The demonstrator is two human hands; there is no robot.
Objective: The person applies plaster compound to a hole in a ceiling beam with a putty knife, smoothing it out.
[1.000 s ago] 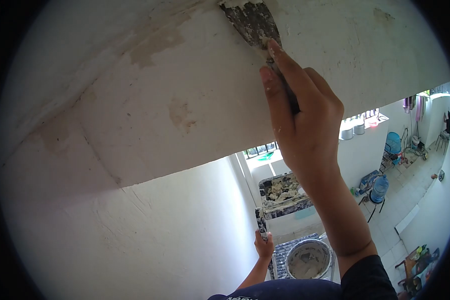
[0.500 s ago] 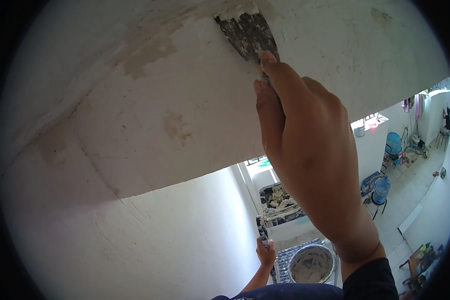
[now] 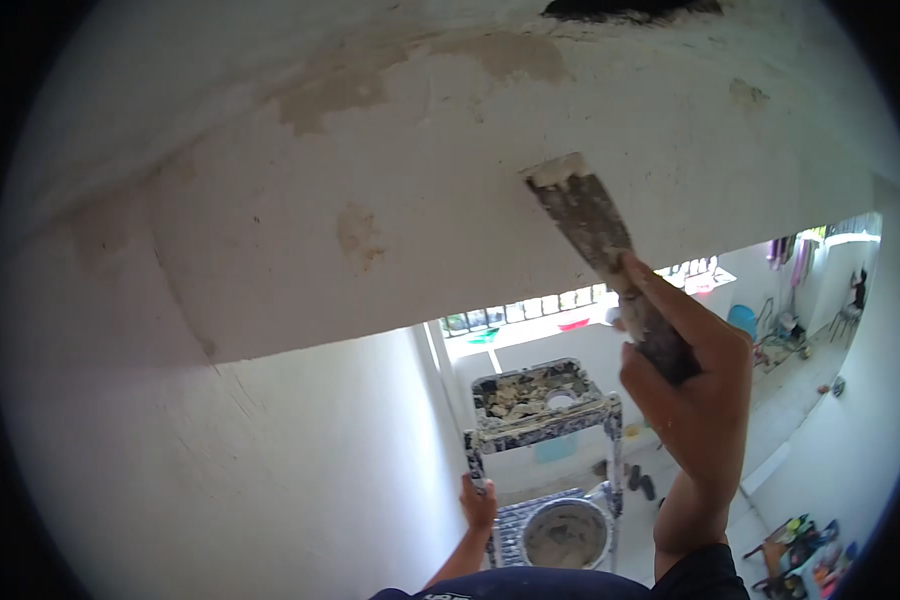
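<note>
My right hand (image 3: 695, 385) is wrapped around the handle of a putty knife (image 3: 582, 215), whose wide blade points up and left and carries pale filler along its edge. The blade overlaps the lower part of a white overhead beam (image 3: 440, 190) marked with beige patches. Lower down, my left hand (image 3: 478, 503) grips the side rail of a splattered stepladder (image 3: 475, 458). A bucket (image 3: 567, 535) with grey-white filler inside sits on the ladder's step, close to my body. Crusted lumps of dried filler cover the ladder's top tray (image 3: 532, 392).
A white wall (image 3: 310, 470) runs down the left side. Behind the ladder is a barred window (image 3: 530, 308) with colourful items on its sill. Slippers (image 3: 641, 482) lie on the tiled floor, and a pile of household things (image 3: 810, 560) stands at lower right.
My right hand has drawn the putty knife down and to the right, away from the top of the beam. The view has shifted, showing more of the ladder; my left hand keeps its grip.
</note>
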